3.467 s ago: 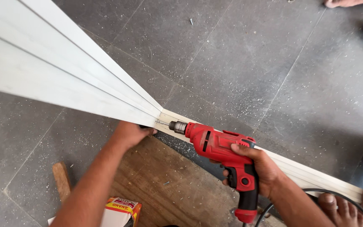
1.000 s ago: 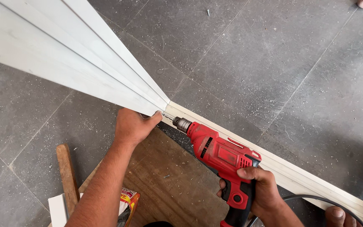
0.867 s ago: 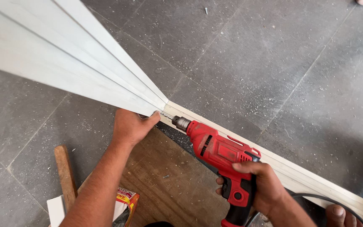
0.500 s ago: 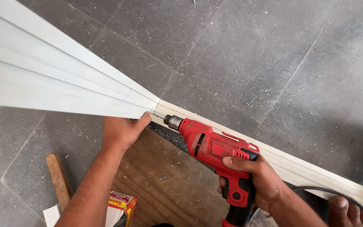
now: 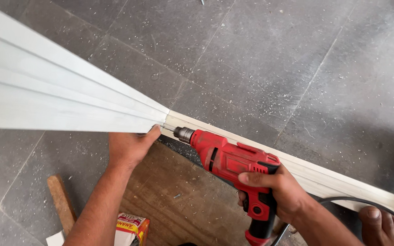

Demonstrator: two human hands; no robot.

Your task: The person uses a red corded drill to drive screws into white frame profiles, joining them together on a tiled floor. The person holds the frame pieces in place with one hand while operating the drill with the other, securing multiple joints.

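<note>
Gripping the handle of a red and black electric drill [image 5: 233,166], the right hand [image 5: 277,191] is closing its fingers fully around it; the left hand [image 5: 128,146] is pressing flat against the underside of the white ribbed profile [image 5: 60,102]. Profile: long, grooved, pale, running diagonally over the grey tiled floor [image 5: 274,64]. Drill: chuck pointing at the profile's joint, black cable [image 5: 356,202] trailing. Wooden board [image 5: 178,200] lying beneath. Small yellow-red carton [image 5: 131,228] sitting by the forearm.
</note>
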